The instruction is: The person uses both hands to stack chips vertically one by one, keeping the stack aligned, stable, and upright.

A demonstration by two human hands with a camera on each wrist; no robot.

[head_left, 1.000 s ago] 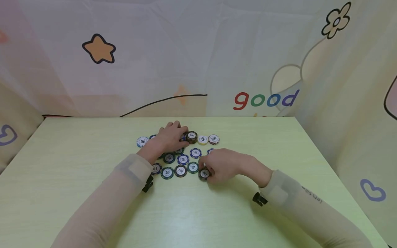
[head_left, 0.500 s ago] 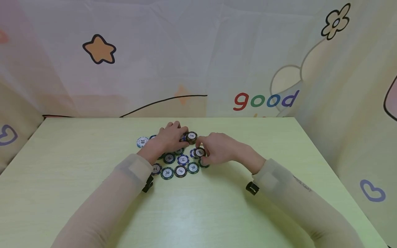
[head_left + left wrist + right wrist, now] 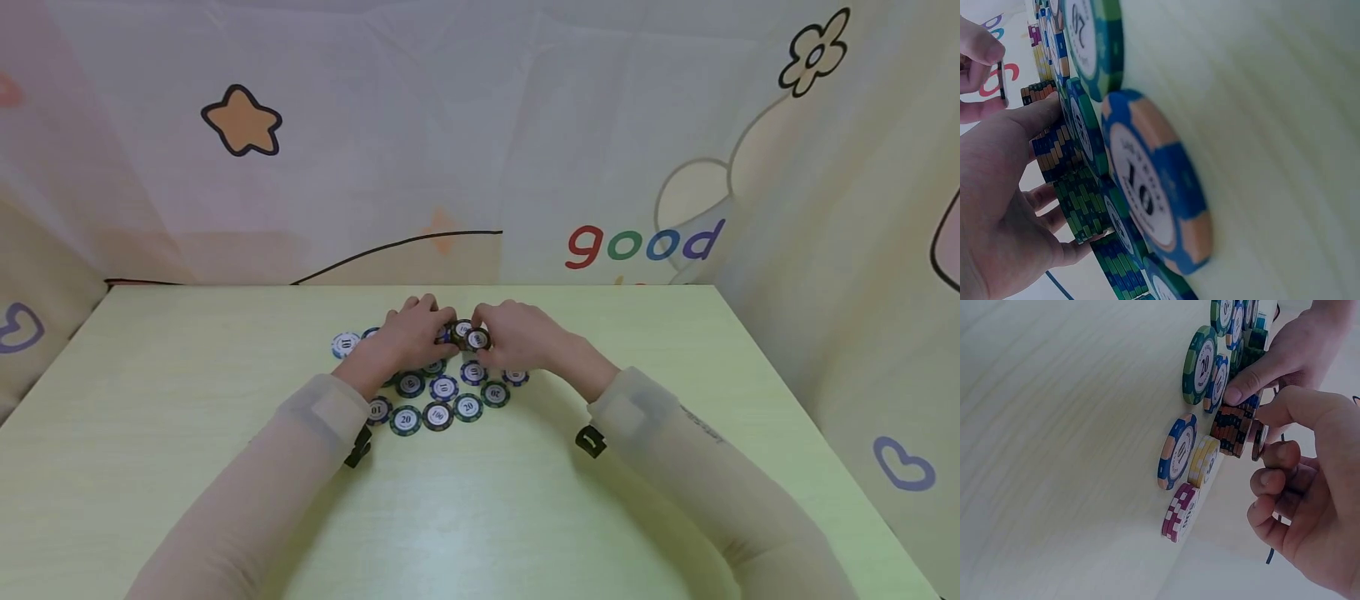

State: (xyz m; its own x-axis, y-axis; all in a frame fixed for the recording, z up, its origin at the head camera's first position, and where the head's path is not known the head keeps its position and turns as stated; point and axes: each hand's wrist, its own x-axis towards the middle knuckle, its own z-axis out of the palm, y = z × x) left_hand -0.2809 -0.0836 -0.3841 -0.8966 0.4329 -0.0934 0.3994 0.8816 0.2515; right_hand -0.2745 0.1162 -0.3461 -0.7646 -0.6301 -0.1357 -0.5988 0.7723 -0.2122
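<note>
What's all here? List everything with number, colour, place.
Loose chips: at least nine, blue, green, black, nearer side
Stacked chips: several stacks, mixed colours, farther row
Held chip: one, dark, by the stacks
Table: one, pale wood, beneath
Printed cloth: count unclear, pale, behind and beside table
Printed motifs: several, mixed colours, on cloth
Wrist devices: two, black, at cuffs
Sleeves: two, cream, forearms
Left hand: one, bare, around stacked chips
Right hand: one, bare, pinching held chip

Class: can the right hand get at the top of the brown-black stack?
Probably yes: the right hand pinches a chip just above the brown-black stack, nothing else between; the left hand is beside it.
</note>
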